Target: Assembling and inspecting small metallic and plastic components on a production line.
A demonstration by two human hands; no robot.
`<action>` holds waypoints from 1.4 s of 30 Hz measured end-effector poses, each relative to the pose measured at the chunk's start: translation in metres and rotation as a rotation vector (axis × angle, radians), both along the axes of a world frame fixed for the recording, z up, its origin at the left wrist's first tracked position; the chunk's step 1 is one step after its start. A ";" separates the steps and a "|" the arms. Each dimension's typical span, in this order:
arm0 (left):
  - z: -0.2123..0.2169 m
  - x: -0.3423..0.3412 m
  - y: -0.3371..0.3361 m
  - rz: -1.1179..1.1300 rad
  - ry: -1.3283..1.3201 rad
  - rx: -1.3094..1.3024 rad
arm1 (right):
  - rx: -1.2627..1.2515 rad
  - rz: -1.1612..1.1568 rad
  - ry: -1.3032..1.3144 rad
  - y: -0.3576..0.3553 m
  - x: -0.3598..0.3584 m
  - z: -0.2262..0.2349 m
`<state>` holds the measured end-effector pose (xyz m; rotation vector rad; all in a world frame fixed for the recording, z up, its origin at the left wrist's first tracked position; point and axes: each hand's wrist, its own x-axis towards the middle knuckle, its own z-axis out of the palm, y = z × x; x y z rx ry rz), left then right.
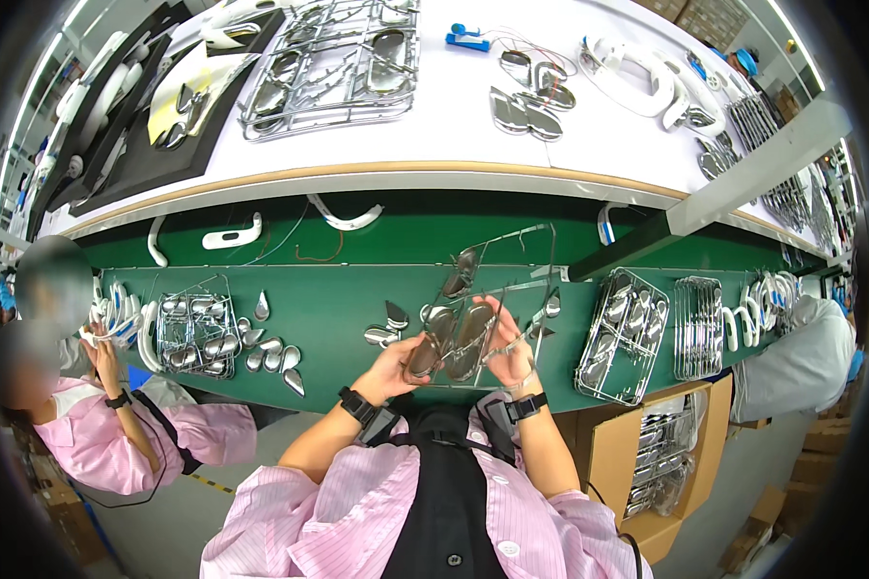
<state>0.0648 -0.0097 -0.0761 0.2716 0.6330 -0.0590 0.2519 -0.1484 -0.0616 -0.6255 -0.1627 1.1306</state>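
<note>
A thin chrome-plated sprue frame (539, 289) with shiny oval pieces stands tilted up in front of me, over the green bench. My left hand (394, 372) is closed on a rounded chrome piece (430, 353) at the frame's lower left. With its fingers closed at the edge of a larger oval piece (471, 343), my right hand (510, 355) grips the frame from the right. Part of its fingers is hidden behind the chrome. Several loose chrome pieces (380, 336) lie on the bench just beyond my left hand.
Chrome racks of parts (628, 333) stand at right, beside stacked bare frames (698, 328). An open carton (613, 449) holds more frames. At left are another full frame (195, 333), loose teardrop pieces (272, 355) and a co-worker in pink (116, 425). A white shelf (434, 174) overhangs the bench.
</note>
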 end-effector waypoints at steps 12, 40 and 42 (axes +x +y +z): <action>0.017 -0.006 -0.010 0.188 -0.076 -0.069 | -0.129 -0.036 0.014 -0.003 -0.011 -0.007; 0.041 0.010 -0.012 -0.009 -0.068 0.043 | -0.106 -0.097 -0.133 -0.031 -0.010 -0.045; 0.039 0.005 -0.011 -0.082 -0.135 0.072 | -0.409 -0.065 -0.326 -0.030 0.009 -0.065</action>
